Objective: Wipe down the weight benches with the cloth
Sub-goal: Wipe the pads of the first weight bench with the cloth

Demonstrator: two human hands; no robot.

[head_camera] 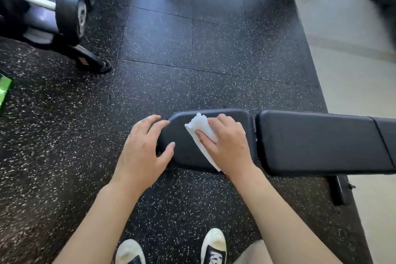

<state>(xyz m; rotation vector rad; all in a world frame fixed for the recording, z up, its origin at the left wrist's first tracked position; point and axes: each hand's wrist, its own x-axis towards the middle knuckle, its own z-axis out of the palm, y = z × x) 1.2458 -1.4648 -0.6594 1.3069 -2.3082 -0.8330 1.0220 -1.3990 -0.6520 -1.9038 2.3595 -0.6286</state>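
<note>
The white cloth lies on the seat pad of the black weight bench, just below the middle of the view, with its crumpled end poking out toward 11 o'clock. The right hand presses it flat against the pad, fingers laid over it and slightly bent, pinning it more than gripping it. The left hand sits at 9 o'clock of the cloth, open with spread fingers, thumb and fingertips touching the narrow rounded end of the seat pad as if to steady it.

The longer back pad runs off toward 3 o'clock, separated from the seat pad by a narrow gap. Beyond the bench, the speckled rubber floor stretches toward 12 o'clock, with a dumbbell rack at 10 o'clock. Two white shoes show at 6 o'clock.

The cloth is loosely bunched, so it could roll up under the palm and leave streaks of pad unwiped. With only flat pressure on it, a quick stroke could let it slip free, or snag in the gap. The back pad looks not yet reached, and its far end is easy to skip.
</note>
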